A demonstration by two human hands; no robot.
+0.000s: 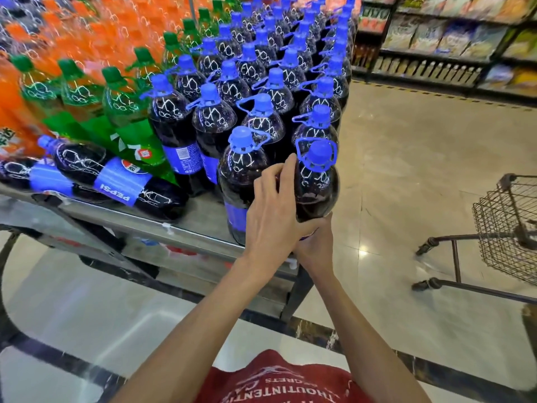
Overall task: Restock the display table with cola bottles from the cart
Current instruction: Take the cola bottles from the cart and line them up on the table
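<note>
Now, both grips are on one cola bottle [316, 181] at the near right corner of the counter [191, 225]. Left grip [273, 216] wraps the side, fingers spread across the dark plastic up to the shoulder. Right grip [315, 245] cups the base from below, fingers mostly hidden, taking the weight. It looks big and full, and that is likely why it gets two grips rather than the blue cap handle [318, 154]. It stands upright, just beside the neighbour bottle [241, 175] on its left, filling out the front row. Whether its base sits fully on the edge I cannot tell; the right grip covers it. My read: placement is nearly done, and it wants a nudge inward before release, with the floor [406, 158] right below. Two lying bottles [116, 178] rest on the left near the green bottles [122, 106]. The cart [511, 228] stands well apart on the right.
</note>
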